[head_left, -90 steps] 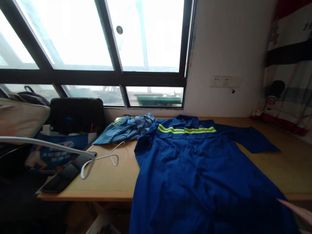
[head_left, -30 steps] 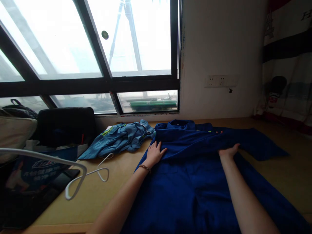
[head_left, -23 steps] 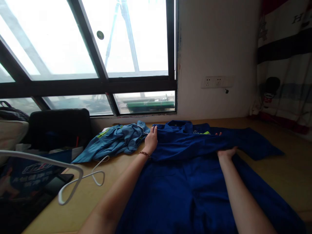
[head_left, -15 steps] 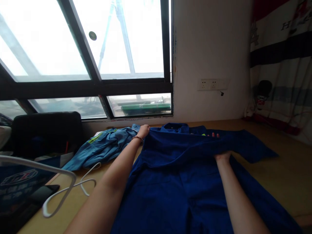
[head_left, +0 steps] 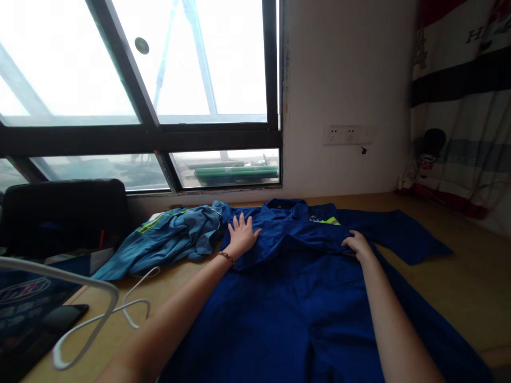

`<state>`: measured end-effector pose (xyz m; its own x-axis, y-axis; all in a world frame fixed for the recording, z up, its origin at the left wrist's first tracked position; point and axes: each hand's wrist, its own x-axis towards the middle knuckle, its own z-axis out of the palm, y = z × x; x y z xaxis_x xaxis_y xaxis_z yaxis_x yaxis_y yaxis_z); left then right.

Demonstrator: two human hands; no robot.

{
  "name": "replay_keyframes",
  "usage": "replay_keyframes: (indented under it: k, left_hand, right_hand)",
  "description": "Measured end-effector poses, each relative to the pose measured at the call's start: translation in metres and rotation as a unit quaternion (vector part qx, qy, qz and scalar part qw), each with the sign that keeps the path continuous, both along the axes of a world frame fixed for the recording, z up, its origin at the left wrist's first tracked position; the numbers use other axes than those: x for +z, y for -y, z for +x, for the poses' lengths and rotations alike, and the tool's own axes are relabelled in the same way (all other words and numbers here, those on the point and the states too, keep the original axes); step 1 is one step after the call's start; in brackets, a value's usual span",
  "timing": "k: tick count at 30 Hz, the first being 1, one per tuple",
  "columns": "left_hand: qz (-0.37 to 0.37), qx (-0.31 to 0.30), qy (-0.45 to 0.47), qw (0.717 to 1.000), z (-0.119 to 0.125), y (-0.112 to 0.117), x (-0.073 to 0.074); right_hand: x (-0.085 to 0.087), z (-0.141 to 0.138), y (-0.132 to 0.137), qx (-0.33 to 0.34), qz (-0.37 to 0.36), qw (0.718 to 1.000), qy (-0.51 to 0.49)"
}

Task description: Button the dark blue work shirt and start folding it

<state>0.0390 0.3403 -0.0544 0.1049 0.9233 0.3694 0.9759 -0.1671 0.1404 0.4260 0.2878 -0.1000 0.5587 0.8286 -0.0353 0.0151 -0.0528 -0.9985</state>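
Note:
A dark blue work shirt (head_left: 303, 298) with yellow-green reflective stripes lies spread on the wooden table (head_left: 459, 282). Its left sleeve is folded in across the chest. My left hand (head_left: 241, 238), with a bead bracelet on the wrist, lies flat with fingers spread on the folded sleeve near the left shoulder. My right hand (head_left: 356, 244) rests palm down on the cloth at the chest, fingers curled over the fold's edge. The right sleeve (head_left: 403, 239) stretches out to the right.
A crumpled lighter blue shirt (head_left: 167, 242) lies left of the dark one. A white hanger (head_left: 99, 308) sits at the front left, beside a phone (head_left: 51, 319) and a printed bag (head_left: 19, 292). A black case (head_left: 64, 213) stands under the window. Curtain hangs at right.
Both hands came in and folded the left sleeve over the chest. The lifted cloth has been laid down, and my left hand has gone from gripping it to lying flat.

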Motion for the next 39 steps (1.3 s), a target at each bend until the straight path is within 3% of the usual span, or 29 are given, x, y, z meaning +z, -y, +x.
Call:
replay_keyframes:
  k: [4,7,11,14,18,24,27,28,30,32,33,36,39]
  left_hand:
    - [-0.044,-0.018,-0.002,0.999,-0.016,0.025,-0.035]
    - [-0.009,-0.002,0.046,0.999,-0.04,0.022,-0.043]
    - [0.121,0.069,0.136,0.981,-0.062,0.013,-0.04]
    - [0.045,0.122,0.16,0.978,-0.07,0.014,-0.038]
    - [-0.072,0.121,0.126,0.982,-0.076,0.017,-0.032]
    - [-0.142,0.127,0.083,0.978,-0.077,0.024,-0.023]
    - [-0.095,0.135,0.032,0.986,-0.064,0.038,-0.019]
    - [-0.052,0.115,0.006,0.992,-0.057,0.042,-0.017]
    - [0.028,0.007,-0.044,0.999,-0.046,0.049,-0.014]
    - [0.042,-0.119,-0.064,0.99,-0.039,0.051,-0.014]
    - [0.022,-0.148,-0.063,0.987,-0.039,0.049,-0.016]
    - [-0.057,-0.101,-0.032,0.993,-0.044,0.039,-0.027]
    - [-0.083,-0.053,-0.011,0.995,-0.051,0.03,-0.036]
  right_hand:
    - [0.017,0.011,-0.019,-0.012,0.042,0.993,0.107]
    - [0.023,0.025,-0.04,-0.035,0.07,0.981,0.176]
    - [0.002,0.036,-0.05,-0.046,0.0,0.973,0.226]
    - [-0.016,0.034,-0.047,-0.049,-0.008,0.964,0.26]
    - [-0.026,0.037,-0.042,-0.05,-0.025,0.941,0.335]
    - [-0.028,0.072,-0.026,-0.055,-0.058,0.91,0.406]
    - [-0.025,0.068,-0.022,-0.038,-0.037,0.907,0.418]
    - [-0.023,0.063,-0.022,-0.022,-0.018,0.908,0.419]
    - [-0.02,0.049,-0.025,0.02,0.026,0.907,0.42]
    - [-0.019,0.04,-0.028,0.047,0.046,0.903,0.425]
    - [-0.018,0.039,-0.028,0.049,0.043,0.9,0.431]
    - [-0.02,0.058,-0.021,-0.021,-0.016,0.894,0.448]
    - [-0.022,0.092,-0.005,-0.188,-0.103,0.88,0.423]
